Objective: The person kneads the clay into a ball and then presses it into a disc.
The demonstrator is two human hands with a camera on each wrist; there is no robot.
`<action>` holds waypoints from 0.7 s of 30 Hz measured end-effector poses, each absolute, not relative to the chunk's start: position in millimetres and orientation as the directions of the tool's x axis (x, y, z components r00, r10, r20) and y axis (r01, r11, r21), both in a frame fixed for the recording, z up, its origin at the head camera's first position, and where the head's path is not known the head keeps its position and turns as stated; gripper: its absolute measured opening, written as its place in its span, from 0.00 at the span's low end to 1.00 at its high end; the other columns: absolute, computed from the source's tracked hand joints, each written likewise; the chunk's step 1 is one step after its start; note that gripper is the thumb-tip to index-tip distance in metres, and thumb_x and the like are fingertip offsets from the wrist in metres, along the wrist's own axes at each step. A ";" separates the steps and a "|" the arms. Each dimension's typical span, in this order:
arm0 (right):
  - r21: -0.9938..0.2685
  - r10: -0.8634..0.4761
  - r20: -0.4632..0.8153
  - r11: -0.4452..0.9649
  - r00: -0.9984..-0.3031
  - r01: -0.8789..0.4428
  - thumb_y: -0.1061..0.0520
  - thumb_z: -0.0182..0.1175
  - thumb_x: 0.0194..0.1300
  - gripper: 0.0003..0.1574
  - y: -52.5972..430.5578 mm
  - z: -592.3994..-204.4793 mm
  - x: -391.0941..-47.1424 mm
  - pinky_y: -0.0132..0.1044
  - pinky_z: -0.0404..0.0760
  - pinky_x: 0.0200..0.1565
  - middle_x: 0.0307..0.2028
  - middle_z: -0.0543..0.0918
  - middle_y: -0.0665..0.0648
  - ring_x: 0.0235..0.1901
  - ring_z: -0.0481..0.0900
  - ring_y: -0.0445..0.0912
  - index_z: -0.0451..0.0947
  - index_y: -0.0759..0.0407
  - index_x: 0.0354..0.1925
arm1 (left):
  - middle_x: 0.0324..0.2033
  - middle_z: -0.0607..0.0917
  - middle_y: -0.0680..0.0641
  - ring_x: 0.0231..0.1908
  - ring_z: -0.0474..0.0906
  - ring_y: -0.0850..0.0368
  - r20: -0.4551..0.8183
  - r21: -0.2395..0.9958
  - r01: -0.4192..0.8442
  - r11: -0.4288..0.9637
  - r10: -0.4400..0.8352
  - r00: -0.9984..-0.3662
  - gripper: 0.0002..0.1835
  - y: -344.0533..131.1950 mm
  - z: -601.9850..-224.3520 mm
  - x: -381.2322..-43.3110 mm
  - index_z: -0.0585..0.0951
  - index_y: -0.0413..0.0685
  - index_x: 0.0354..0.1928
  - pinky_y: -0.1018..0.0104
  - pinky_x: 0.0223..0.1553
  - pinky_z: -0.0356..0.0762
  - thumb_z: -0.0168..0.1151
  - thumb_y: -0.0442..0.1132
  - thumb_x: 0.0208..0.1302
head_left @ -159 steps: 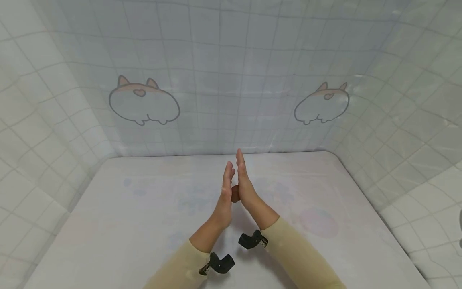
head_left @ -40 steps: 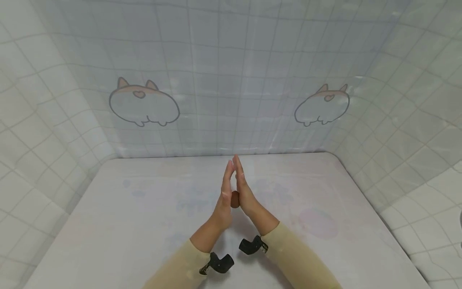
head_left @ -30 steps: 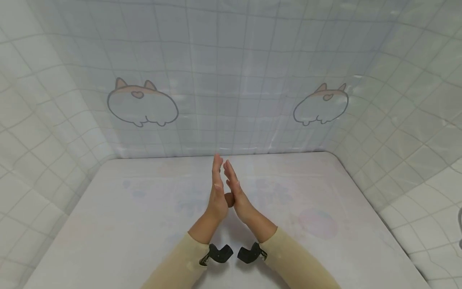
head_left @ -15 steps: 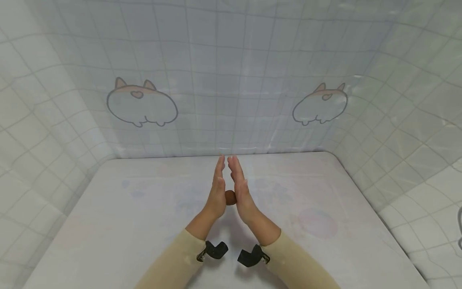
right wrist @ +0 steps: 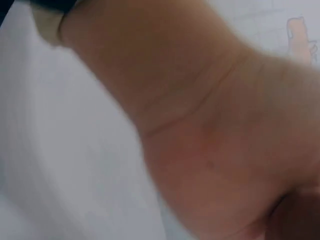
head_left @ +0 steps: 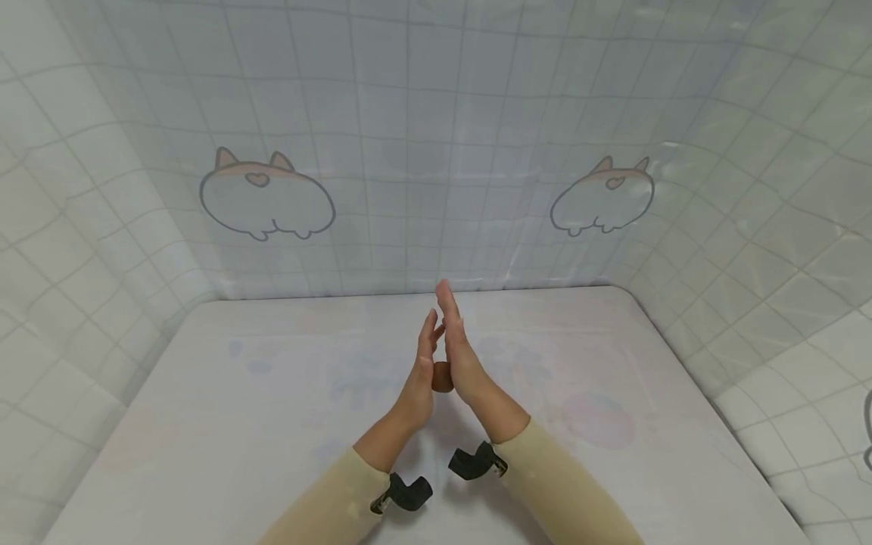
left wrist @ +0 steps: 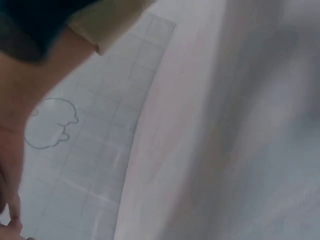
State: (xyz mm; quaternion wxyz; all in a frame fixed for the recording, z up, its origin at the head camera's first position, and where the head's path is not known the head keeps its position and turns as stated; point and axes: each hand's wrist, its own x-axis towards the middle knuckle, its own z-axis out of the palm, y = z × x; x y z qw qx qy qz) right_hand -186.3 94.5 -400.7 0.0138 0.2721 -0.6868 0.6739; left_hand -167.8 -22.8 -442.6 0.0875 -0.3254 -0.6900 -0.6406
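Note:
A small brown rounded lump (head_left: 442, 377), like a ball of modelling clay, sits between my two palms above the table. My left hand (head_left: 415, 390) presses it from the left with fingers straight and pointing forward. From the other side my right hand (head_left: 466, 367) presses flat against it, its fingertips reaching farther forward than the left ones. In the right wrist view the palm of my right hand (right wrist: 215, 160) fills most of the picture, with the brown lump (right wrist: 295, 217) at the lower right corner. Only part of my left hand (left wrist: 10, 155) shows in the left wrist view.
The white table (head_left: 238, 431) has faint coloured prints. Behind it hangs a pale gridded curtain (head_left: 436, 151) with two cartoon animal drawings, and similar gridded sheets stand at both sides. A black wrist camera (head_left: 409, 493) sits on the left sleeve, another black wrist camera (head_left: 474, 461) on the right.
Over the last second the palms have slid back and forth against each other around the lump. Since half a second ago, my right hand has moved forward and my left hand back and rightward.

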 end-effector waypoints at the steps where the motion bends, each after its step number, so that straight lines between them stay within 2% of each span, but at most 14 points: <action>1: -0.923 -0.369 0.368 -0.037 -0.853 -0.382 0.15 0.20 0.66 0.51 94.4 -402.2 -187.9 0.68 0.34 0.68 0.79 0.35 0.44 0.77 0.34 0.45 0.29 0.32 0.79 | 0.79 0.36 0.42 0.76 0.43 0.37 0.543 0.827 0.561 -0.048 0.328 -0.773 0.44 -22.7 -442.2 -167.3 0.33 0.49 0.80 0.31 0.69 0.38 0.14 0.70 0.73; 4: -0.932 -0.404 0.332 0.000 -0.853 -0.363 0.15 0.19 0.65 0.51 93.1 -408.4 -191.2 0.68 0.33 0.68 0.78 0.33 0.39 0.77 0.32 0.44 0.28 0.31 0.79 | 0.79 0.35 0.45 0.76 0.40 0.40 0.554 0.827 0.557 -0.079 0.288 -0.781 0.45 -22.1 -438.7 -166.1 0.32 0.52 0.80 0.30 0.68 0.36 0.15 0.72 0.72; 7: -0.935 -0.425 0.317 0.010 -0.848 -0.355 0.18 0.17 0.68 0.49 91.1 -416.6 -191.7 0.67 0.34 0.69 0.78 0.32 0.39 0.77 0.30 0.45 0.27 0.31 0.79 | 0.79 0.37 0.46 0.77 0.37 0.41 0.582 0.811 0.577 -0.096 0.240 -0.777 0.47 -21.4 -433.5 -166.9 0.32 0.52 0.80 0.28 0.67 0.34 0.17 0.74 0.70; 13: -0.912 -0.449 0.373 -0.018 -0.812 -0.409 0.25 0.15 0.74 0.46 86.2 -425.2 -187.6 0.61 0.38 0.72 0.80 0.33 0.48 0.78 0.34 0.49 0.29 0.42 0.80 | 0.78 0.40 0.43 0.77 0.37 0.41 0.645 0.761 0.646 -0.055 0.163 -0.747 0.51 -23.7 -423.9 -174.2 0.32 0.47 0.79 0.31 0.68 0.31 0.17 0.76 0.69; 21: -0.886 -0.492 0.447 -0.128 -0.747 -0.446 0.25 0.16 0.74 0.50 80.6 -427.7 -176.5 0.63 0.38 0.72 0.80 0.36 0.57 0.78 0.34 0.53 0.29 0.51 0.81 | 0.78 0.42 0.48 0.77 0.38 0.47 0.611 0.792 0.610 -0.041 0.067 -0.789 0.54 -33.2 -410.8 -185.7 0.34 0.54 0.80 0.30 0.68 0.35 0.23 0.82 0.63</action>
